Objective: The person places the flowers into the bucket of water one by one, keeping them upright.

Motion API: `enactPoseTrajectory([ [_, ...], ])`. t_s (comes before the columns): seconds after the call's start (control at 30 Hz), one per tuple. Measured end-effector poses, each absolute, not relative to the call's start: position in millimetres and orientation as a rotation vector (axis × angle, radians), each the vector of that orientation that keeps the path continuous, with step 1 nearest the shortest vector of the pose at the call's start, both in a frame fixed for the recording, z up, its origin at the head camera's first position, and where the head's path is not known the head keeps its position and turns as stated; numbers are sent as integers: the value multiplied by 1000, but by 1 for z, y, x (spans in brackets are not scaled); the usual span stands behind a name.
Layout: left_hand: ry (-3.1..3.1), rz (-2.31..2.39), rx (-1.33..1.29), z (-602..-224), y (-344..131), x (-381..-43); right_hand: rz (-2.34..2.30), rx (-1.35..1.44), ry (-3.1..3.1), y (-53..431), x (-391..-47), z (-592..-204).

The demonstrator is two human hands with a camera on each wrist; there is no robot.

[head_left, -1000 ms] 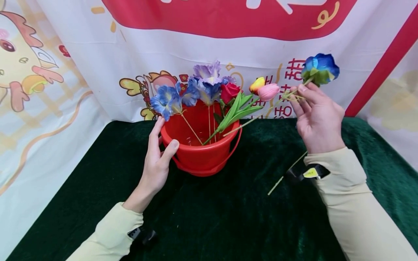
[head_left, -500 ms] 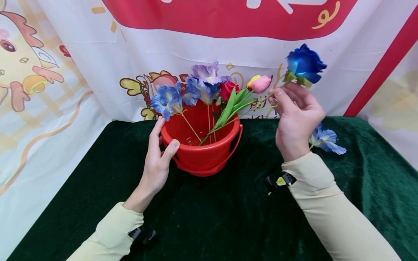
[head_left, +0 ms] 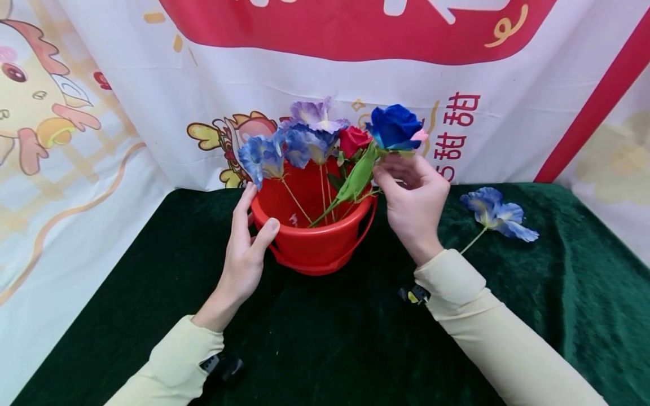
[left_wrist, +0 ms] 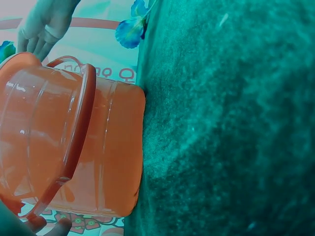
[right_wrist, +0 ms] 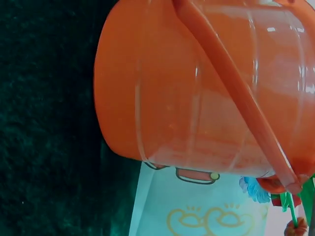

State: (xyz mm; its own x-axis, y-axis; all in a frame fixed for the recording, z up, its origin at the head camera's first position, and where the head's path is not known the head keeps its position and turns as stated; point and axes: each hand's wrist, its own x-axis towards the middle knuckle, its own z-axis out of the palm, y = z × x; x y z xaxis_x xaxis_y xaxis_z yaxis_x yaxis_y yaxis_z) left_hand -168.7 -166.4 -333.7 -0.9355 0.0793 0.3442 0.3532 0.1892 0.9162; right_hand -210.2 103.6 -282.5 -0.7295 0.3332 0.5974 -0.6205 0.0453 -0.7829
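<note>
A red bucket (head_left: 315,248) stands on the dark green cloth with artificial flowers in it. My left hand (head_left: 240,256) rests against its left side, thumb on the front rim, fingers nearly straight. Just below the bloom, my right hand (head_left: 417,206) pinches the stem of a blue rose (head_left: 395,127) over the bucket's right rim. The stem's lower end is mostly hidden behind green leaves (head_left: 358,175). Blue flowers (head_left: 261,158), a pale purple one (head_left: 312,115) and a red rose (head_left: 354,141) lean out of the bucket. A pink tulip (head_left: 420,135) is mostly covered by the blue rose.
Another blue ruffled flower (head_left: 497,214) lies on the green cloth (head_left: 345,338) to the right, its stem running behind my right sleeve. The bucket's handle (right_wrist: 236,93) hangs down its side. Behind the table hangs a printed white backdrop (head_left: 304,73).
My right hand has carried the blue rose leftward and down to the bucket, with its bloom turning upright. The flower lying at right has come into view. My left hand has stayed in place.
</note>
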Motion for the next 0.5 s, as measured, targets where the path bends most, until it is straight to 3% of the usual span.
enactPoseTrajectory([
  [0.5,-2271,-1821,-385,-332,-164,-168,1843,139,-1847,114,-204,-279],
])
